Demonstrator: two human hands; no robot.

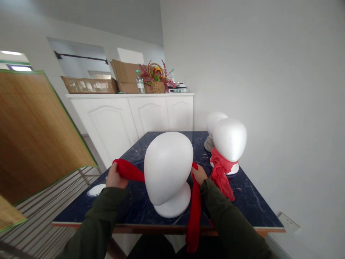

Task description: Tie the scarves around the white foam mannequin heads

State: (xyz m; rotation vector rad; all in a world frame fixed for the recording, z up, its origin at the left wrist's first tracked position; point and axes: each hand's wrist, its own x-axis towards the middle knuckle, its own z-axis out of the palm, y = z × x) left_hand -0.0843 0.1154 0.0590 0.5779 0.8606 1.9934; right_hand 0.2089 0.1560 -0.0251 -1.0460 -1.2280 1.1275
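Red scarf (129, 171) runs behind a foam head (167, 169), left hand (116, 176) to right hand (198, 174).

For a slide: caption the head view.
Left hand and right hand hold a red scarf around a white foam head.

A foam mannequin head (167, 169) stands on the table (81, 212) with a scarf (194, 216) passing behind it, a second head (229, 135) and third head (216, 122) stand back right, and a cabinet (129, 118) beyond bears a basket (157, 86) and bottle (140, 82).

No legible writing, the label (140, 85) on the plastic water bottle (140, 82) too small to read.
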